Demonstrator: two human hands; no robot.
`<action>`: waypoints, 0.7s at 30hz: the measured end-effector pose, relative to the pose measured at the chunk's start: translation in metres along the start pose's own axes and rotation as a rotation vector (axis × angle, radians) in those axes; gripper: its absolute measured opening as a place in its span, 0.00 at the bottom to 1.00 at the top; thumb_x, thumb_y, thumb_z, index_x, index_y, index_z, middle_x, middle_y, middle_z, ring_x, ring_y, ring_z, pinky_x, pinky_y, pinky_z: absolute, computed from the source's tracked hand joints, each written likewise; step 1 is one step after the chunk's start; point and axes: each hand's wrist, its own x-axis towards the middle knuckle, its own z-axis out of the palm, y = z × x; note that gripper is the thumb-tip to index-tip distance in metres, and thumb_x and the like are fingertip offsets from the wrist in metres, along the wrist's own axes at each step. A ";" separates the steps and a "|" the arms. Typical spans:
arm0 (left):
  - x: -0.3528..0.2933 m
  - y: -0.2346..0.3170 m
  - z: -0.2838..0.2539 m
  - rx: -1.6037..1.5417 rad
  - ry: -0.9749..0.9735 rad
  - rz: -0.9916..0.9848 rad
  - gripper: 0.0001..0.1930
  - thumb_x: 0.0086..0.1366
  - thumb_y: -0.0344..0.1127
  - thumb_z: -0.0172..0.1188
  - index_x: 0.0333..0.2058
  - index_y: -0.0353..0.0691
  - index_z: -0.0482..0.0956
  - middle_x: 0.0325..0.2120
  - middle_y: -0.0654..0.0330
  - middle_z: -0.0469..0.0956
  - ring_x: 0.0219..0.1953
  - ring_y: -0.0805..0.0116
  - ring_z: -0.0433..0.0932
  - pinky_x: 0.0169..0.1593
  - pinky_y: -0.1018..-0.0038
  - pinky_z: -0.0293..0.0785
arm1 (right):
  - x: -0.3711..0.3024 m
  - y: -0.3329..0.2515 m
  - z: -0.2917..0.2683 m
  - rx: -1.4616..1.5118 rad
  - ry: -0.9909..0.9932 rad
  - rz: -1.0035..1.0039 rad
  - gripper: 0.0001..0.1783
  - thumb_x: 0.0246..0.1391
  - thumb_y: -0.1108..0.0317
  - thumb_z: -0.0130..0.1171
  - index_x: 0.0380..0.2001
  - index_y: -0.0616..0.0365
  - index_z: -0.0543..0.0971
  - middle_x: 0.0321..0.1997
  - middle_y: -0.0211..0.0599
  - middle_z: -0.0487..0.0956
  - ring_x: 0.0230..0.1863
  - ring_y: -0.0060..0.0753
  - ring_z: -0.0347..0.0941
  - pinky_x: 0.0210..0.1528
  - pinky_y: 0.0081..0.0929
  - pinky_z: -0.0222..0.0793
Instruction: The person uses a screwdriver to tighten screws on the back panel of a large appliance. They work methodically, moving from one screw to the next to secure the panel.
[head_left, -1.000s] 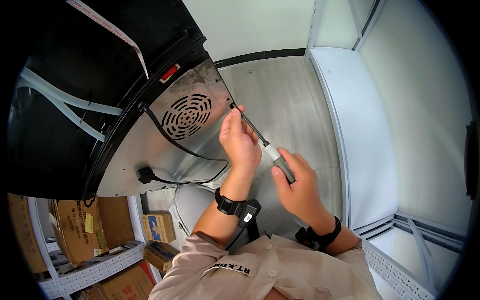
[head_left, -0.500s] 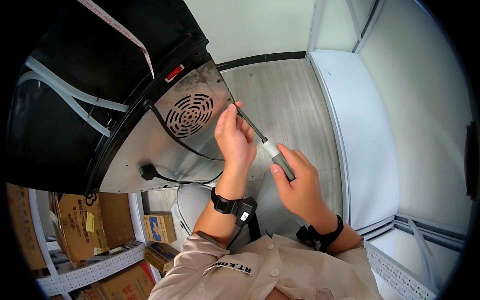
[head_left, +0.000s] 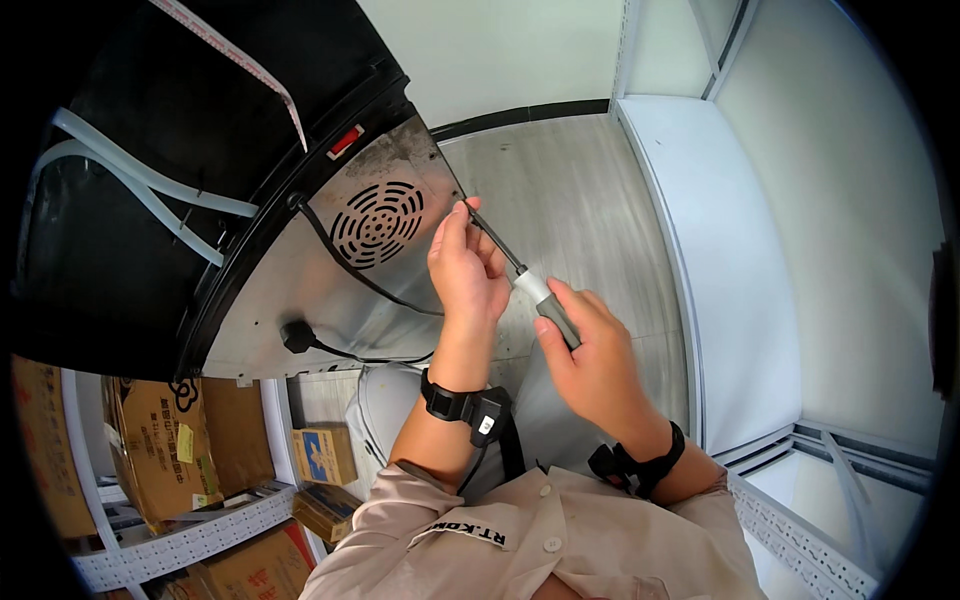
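Note:
A screwdriver (head_left: 545, 300) with a grey and white handle slants up to the left, its handle wrapped by the fingers of my right hand (head_left: 590, 350). The dark shaft runs to the right edge of a metal panel (head_left: 290, 255) on a black appliance. Close to that edge, my left hand (head_left: 468, 265) pinches at the shaft's tip end. Whether a screw sits between those fingertips is hidden. Round vent slots (head_left: 380, 225) mark the panel, and a black power cord (head_left: 335, 255) with a plug (head_left: 297, 336) hangs across it.
A red switch (head_left: 345, 141), two pale hoses (head_left: 150, 180) and a tape-like strip (head_left: 240, 55) are on the appliance. Cardboard boxes (head_left: 160, 450) fill a white rack (head_left: 190, 540) at lower left. A white shelf (head_left: 715, 270) runs along the right.
My right hand and the screwdriver handle have shifted slightly up and left. My left hand stays at the panel edge. The whole view has moved a little.

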 end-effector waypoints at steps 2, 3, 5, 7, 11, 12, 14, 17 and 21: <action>0.003 -0.001 -0.002 -0.015 0.004 -0.005 0.11 0.70 0.39 0.52 0.37 0.37 0.76 0.17 0.74 0.59 0.17 0.82 0.49 0.19 0.78 0.42 | 0.001 0.000 0.002 0.000 0.009 -0.011 0.20 0.55 0.69 0.60 0.50 0.67 0.75 0.35 0.46 0.76 0.29 0.49 0.75 0.30 0.38 0.70; 0.005 -0.001 -0.003 -0.025 -0.004 0.000 0.11 0.70 0.39 0.52 0.37 0.37 0.76 0.17 0.74 0.59 0.17 0.82 0.49 0.19 0.78 0.42 | 0.002 0.000 0.002 -0.009 0.008 -0.014 0.20 0.55 0.68 0.60 0.50 0.67 0.75 0.35 0.46 0.76 0.29 0.49 0.75 0.30 0.38 0.70; 0.006 0.000 -0.003 -0.032 -0.004 0.000 0.10 0.70 0.38 0.52 0.37 0.37 0.76 0.17 0.74 0.59 0.17 0.82 0.49 0.19 0.78 0.42 | 0.003 -0.002 0.001 -0.013 -0.007 0.010 0.20 0.55 0.69 0.60 0.50 0.68 0.75 0.35 0.46 0.77 0.30 0.48 0.75 0.31 0.36 0.70; 0.007 0.000 -0.003 -0.040 -0.011 0.001 0.10 0.70 0.38 0.52 0.37 0.37 0.77 0.16 0.74 0.59 0.17 0.82 0.49 0.19 0.78 0.42 | 0.004 -0.008 -0.002 -0.003 -0.034 0.063 0.21 0.56 0.70 0.60 0.51 0.69 0.75 0.35 0.47 0.77 0.33 0.46 0.75 0.35 0.34 0.69; 0.008 0.002 -0.004 -0.029 -0.009 0.005 0.10 0.70 0.37 0.53 0.36 0.37 0.77 0.16 0.74 0.58 0.16 0.82 0.48 0.19 0.78 0.41 | 0.005 -0.010 -0.003 -0.015 -0.038 0.067 0.20 0.56 0.70 0.60 0.51 0.69 0.75 0.35 0.47 0.77 0.32 0.46 0.75 0.35 0.34 0.70; 0.009 0.003 -0.004 -0.023 -0.015 0.005 0.10 0.70 0.37 0.54 0.36 0.37 0.78 0.15 0.74 0.58 0.16 0.82 0.48 0.18 0.78 0.41 | 0.006 -0.011 -0.003 -0.013 -0.040 0.072 0.20 0.56 0.70 0.60 0.51 0.69 0.75 0.35 0.48 0.77 0.32 0.46 0.75 0.35 0.34 0.70; 0.010 0.006 -0.003 -0.011 -0.026 0.007 0.10 0.69 0.37 0.54 0.36 0.37 0.78 0.15 0.75 0.57 0.16 0.82 0.48 0.18 0.79 0.41 | 0.007 -0.010 -0.001 -0.015 -0.029 0.048 0.21 0.55 0.70 0.60 0.51 0.69 0.75 0.34 0.47 0.77 0.31 0.47 0.75 0.33 0.36 0.69; 0.011 0.006 -0.004 -0.016 -0.031 0.008 0.10 0.69 0.37 0.55 0.37 0.36 0.79 0.15 0.75 0.56 0.16 0.82 0.48 0.18 0.79 0.41 | 0.008 -0.006 0.003 -0.026 -0.003 -0.006 0.21 0.55 0.68 0.60 0.50 0.68 0.75 0.34 0.47 0.76 0.28 0.50 0.75 0.28 0.39 0.69; 0.013 0.006 -0.003 -0.011 -0.021 0.009 0.10 0.69 0.36 0.55 0.37 0.36 0.78 0.15 0.75 0.55 0.16 0.82 0.48 0.18 0.79 0.40 | 0.008 -0.005 0.004 -0.038 -0.003 -0.011 0.21 0.55 0.68 0.60 0.50 0.68 0.74 0.34 0.47 0.76 0.27 0.50 0.75 0.28 0.39 0.69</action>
